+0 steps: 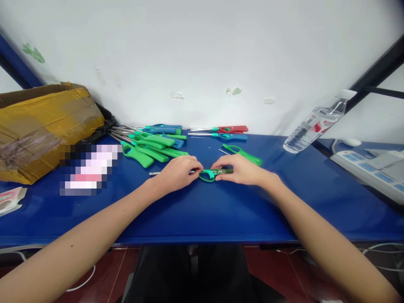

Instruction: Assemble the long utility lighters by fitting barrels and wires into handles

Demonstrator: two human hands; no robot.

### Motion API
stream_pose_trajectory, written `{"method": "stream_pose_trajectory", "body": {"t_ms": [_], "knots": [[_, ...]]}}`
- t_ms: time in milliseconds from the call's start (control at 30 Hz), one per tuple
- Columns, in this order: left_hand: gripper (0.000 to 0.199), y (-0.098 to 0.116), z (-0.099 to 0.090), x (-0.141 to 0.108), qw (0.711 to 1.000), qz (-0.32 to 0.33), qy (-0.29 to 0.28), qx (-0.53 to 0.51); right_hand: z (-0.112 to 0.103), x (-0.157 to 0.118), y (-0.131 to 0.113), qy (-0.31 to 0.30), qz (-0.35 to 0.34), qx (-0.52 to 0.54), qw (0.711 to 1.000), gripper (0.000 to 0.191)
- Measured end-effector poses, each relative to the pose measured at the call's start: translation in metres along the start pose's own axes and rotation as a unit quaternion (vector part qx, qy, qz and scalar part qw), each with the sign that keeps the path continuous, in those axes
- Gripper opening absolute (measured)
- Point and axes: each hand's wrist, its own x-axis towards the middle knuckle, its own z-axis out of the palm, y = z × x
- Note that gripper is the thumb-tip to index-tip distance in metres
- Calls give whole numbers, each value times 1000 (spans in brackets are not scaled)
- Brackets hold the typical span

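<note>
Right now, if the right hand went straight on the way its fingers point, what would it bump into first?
Past the green lighter that both hands hold, probably the left hand, since the right hand points sideways toward it. Depth is hard to judge here.

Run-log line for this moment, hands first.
left hand: holds lighter, tube side | right hand: holds lighter, handle side | beyond: green shell, lighter pile | right: bottle
</note>
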Motion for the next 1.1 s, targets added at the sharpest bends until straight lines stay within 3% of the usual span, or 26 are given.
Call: {"method": "stream_pose_trajectory", "body": {"t_ms": [333, 633, 1100], "knots": [[15, 1, -6, 1, 1000, -4, -15, 8, 0, 0, 0, -1, 2, 11, 1000, 25], [19, 1, -11, -1, 996, 63, -41, 43, 0, 0, 1, 1, 8, 12, 1000, 24], [19, -4, -20, -1, 994, 76, -49, 67, 4, 3, 9, 51, -46, -28, 997, 22]]}}
